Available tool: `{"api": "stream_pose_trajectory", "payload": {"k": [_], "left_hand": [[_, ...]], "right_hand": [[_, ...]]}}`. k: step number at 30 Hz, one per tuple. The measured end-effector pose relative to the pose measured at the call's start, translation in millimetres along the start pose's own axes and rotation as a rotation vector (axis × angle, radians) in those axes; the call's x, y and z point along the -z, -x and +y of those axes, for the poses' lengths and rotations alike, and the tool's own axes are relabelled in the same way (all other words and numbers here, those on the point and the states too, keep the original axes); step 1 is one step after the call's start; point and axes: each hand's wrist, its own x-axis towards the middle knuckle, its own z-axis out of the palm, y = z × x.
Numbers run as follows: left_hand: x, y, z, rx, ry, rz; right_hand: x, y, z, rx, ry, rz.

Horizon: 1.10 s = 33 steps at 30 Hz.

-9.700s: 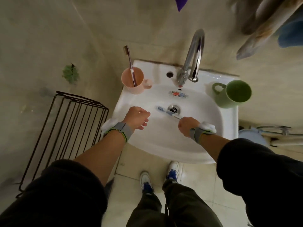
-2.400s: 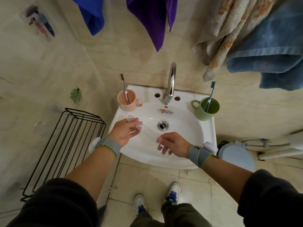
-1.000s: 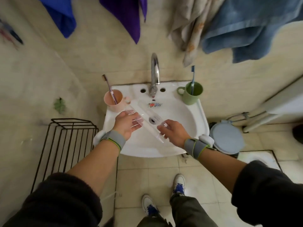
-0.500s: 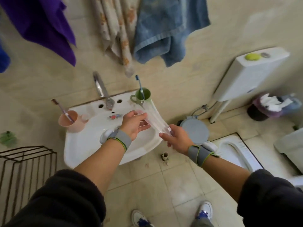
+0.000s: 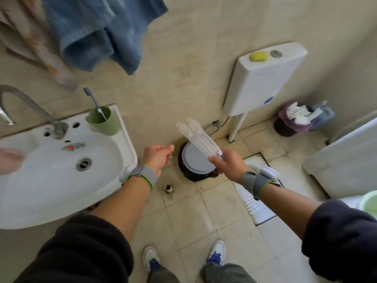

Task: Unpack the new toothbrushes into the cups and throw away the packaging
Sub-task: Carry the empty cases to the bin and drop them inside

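Two clear packages pinched at their bottom ends in right hand, fanning up-left over grey lid | left hand loosely curled, holding nothing | one toothbrush in green cup

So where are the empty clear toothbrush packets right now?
The clear packets are held in the right hand, raised over the grey lidded bin on the floor, right of the sink.

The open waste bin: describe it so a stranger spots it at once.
Start at the white toilet tank on the wall. On the floor to its right stands the waste bin, near the corner. Unlike the lidded grey bin, it is open, purple-lined and stuffed with white paper.
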Motion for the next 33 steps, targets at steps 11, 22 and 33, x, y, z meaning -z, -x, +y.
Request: {"api": "stream_pose_trajectory", "payload": {"k": [11,22,33], "left_hand": [[-64.9,-83.7,-84.4,-0.042,-0.513,-0.067],[-143.7,-236.0,-248.2,-0.27,-0.963,-0.228],[-213.7,-363.0,-341.9,-0.788,-1.534,-0.33]], "right_hand": [[-12.7,-53.7,114.1,-0.177,0.052,0.089],[-107.7,-167.7,299.2,-0.311,0.106,0.18],[-159.8,-289.1,401.9,-0.207,0.141,0.258]]}}
